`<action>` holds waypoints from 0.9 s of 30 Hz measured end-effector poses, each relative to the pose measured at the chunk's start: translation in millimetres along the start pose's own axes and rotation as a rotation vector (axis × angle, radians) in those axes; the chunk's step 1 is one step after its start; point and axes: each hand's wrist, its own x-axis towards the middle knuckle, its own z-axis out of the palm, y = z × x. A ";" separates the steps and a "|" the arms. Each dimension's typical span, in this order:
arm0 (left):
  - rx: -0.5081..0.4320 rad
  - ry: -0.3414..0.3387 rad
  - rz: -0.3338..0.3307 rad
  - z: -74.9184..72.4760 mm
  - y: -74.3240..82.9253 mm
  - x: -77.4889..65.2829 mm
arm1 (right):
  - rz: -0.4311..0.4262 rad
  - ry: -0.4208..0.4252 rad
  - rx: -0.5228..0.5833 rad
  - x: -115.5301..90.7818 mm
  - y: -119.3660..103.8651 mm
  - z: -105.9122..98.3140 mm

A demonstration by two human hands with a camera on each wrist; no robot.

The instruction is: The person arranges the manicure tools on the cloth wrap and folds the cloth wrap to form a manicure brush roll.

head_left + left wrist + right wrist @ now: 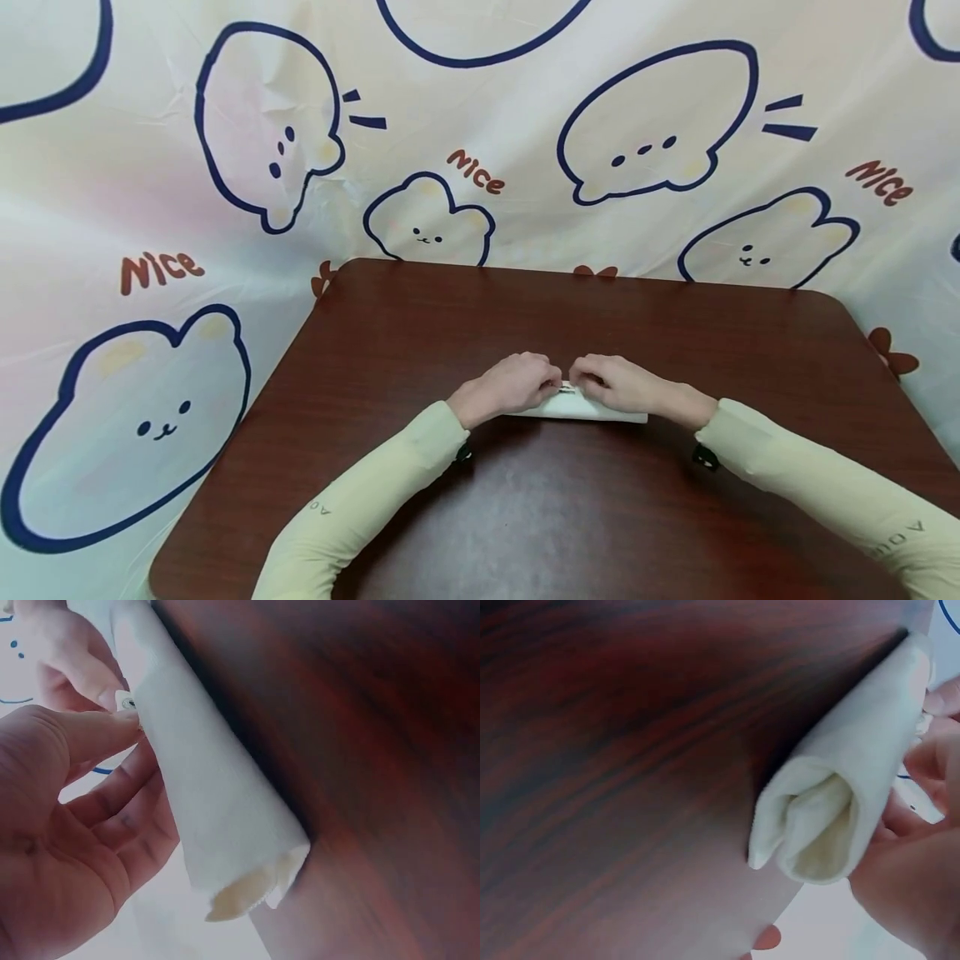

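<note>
A white roll of thick, felt-like material (573,407) lies crosswise on the table. Its open end in the right wrist view shows folded layers (821,817) inside. My left hand (513,385) has its thumb and fingers curled at the far side of the roll, pinching a small white tab with a round snap (127,702). Close beside it, my right hand (618,383) grips the same far edge, its fingers bent around the material. The right fingertips are partly hidden behind the roll (870,735).
The dark brown wooden table (495,508) has rounded corners. Behind and beside it hangs a pale cloth (525,108) printed with cartoon bears and the word "Nice". Both forearms, in pale yellow-green sleeves (375,492), reach in from the front.
</note>
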 end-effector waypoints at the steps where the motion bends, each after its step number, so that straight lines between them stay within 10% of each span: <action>1: 0.008 -0.002 -0.001 -0.1 -0.2 -0.3 | 0.012 -0.013 0.009 1.8 0.5 -0.3; 13: 0.104 0.004 0.012 -0.4 2.1 2.4 | 0.133 -0.179 0.125 18.1 5.5 -7.5; 27: 0.436 0.001 0.017 2.4 10.0 4.4 | 0.174 -0.168 0.147 22.2 1.5 -5.0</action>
